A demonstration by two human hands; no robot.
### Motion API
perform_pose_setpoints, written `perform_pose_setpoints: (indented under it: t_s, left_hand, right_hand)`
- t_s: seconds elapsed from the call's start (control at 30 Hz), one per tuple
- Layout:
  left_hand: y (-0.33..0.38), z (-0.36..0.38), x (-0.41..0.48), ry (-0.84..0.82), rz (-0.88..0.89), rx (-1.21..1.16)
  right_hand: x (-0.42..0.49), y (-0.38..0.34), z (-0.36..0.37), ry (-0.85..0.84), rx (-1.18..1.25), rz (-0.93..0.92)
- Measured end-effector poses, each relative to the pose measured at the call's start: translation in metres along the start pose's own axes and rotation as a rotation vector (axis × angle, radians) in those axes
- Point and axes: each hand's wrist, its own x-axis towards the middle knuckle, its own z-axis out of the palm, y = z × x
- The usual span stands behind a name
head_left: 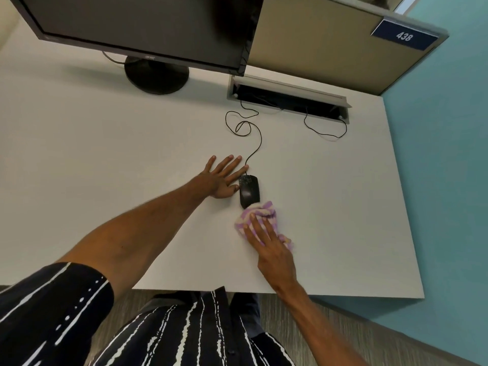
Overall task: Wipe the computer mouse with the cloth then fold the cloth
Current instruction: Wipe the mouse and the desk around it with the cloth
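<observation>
A black wired computer mouse (pixel 249 191) lies on the white desk (pixel 105 154), its cable running back toward the far edge. My left hand (pixel 221 178) rests flat on the desk just left of the mouse, fingers spread, thumb touching the mouse's side. My right hand (pixel 269 243) presses down on a bunched purple-and-cream striped cloth (pixel 260 213). The cloth's front edge touches the near end of the mouse. Part of the cloth is hidden under my right hand.
A black monitor (pixel 137 27) on a round stand (pixel 157 75) sits at the back left. An open cable slot (pixel 287 100) with loose black cables lies behind the mouse. A beige partition (pixel 330 48) bears a blue "438" sign (pixel 404 35). The desk's right edge (pixel 404 207) is close.
</observation>
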Motion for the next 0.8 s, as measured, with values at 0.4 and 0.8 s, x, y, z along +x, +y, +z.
perform_pose_setpoints:
  t_s: [0.4, 0.8]
  left_hand:
    - [0.0, -0.001, 0.003, -0.016, 0.003, 0.013]
    - [0.0, -0.002, 0.001, -0.032, -0.001, -0.011]
  right_hand:
    - [0.025, -0.015, 0.001, -0.05, 0.055, 0.16]
    - [0.029, -0.012, -0.021, 0.15, 0.066, 0.116]
